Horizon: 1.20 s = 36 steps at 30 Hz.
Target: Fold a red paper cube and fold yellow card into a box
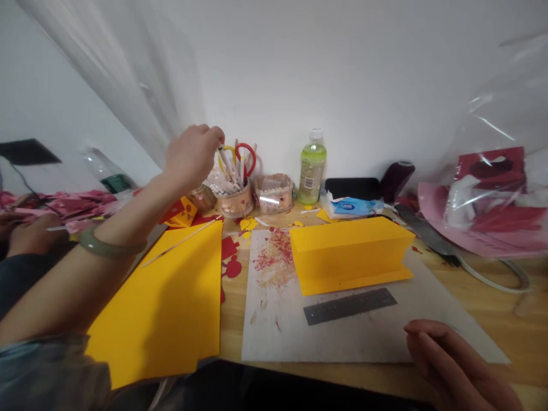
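Observation:
My left hand (192, 154) reaches over a small woven basket (235, 202) crowded with pens and scissors. Its fingers are pinched at the top of a slim white pen (229, 164) standing there; the fingertips are partly hidden. Red-handled scissors (252, 161) stick up beside it. At the lower right, my right hand (456, 365) hovers near the corner of a white board (274, 342), fingers drawn together, nothing visible in them. A folded yellow paper piece (353, 254) stands on the board, behind a dark metal ruler (350, 306).
Yellow sheets (171, 308) lie under my left arm, a thin stick (182, 244) on top. Behind are a second basket (274, 194), a green drink bottle (313, 168) and a tissue pack (353, 206). Another person's hand (34, 235) is among pink scraps. A plastic bag (492, 125) stands right.

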Each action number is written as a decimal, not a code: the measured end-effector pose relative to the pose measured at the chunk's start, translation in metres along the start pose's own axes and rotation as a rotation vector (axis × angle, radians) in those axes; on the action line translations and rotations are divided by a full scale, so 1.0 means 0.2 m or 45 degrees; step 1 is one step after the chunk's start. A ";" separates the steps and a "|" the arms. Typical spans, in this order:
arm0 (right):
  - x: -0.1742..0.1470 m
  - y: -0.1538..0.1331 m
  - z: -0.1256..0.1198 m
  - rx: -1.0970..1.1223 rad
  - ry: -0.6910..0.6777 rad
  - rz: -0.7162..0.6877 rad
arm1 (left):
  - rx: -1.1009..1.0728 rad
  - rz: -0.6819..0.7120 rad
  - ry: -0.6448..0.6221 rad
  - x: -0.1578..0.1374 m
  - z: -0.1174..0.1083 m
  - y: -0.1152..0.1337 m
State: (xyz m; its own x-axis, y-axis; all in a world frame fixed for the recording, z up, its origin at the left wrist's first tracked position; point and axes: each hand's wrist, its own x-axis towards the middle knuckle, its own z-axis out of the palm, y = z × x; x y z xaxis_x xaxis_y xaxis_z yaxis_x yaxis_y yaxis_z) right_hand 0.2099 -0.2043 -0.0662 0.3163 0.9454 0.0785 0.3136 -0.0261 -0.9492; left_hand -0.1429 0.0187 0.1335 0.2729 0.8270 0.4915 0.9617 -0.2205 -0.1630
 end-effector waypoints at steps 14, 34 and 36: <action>0.16 -0.12 0.08 -0.521 -0.234 -0.437 | 0.032 -0.072 -0.163 0.25 0.09 -0.16; 0.20 -0.06 0.08 -0.692 -0.290 -0.693 | 0.094 0.122 -0.241 0.15 0.14 -0.16; 0.21 -0.06 0.08 -0.725 -0.269 -0.779 | 0.122 0.169 -0.340 0.14 0.18 -0.15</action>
State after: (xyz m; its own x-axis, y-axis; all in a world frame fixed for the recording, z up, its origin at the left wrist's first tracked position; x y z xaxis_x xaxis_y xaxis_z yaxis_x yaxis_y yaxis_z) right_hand 0.2053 -0.1595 -0.0570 -0.2101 0.8857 0.4141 0.7937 0.4018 -0.4568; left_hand -0.1649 0.0677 0.1209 0.3670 0.9037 0.2204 0.9078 -0.2963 -0.2968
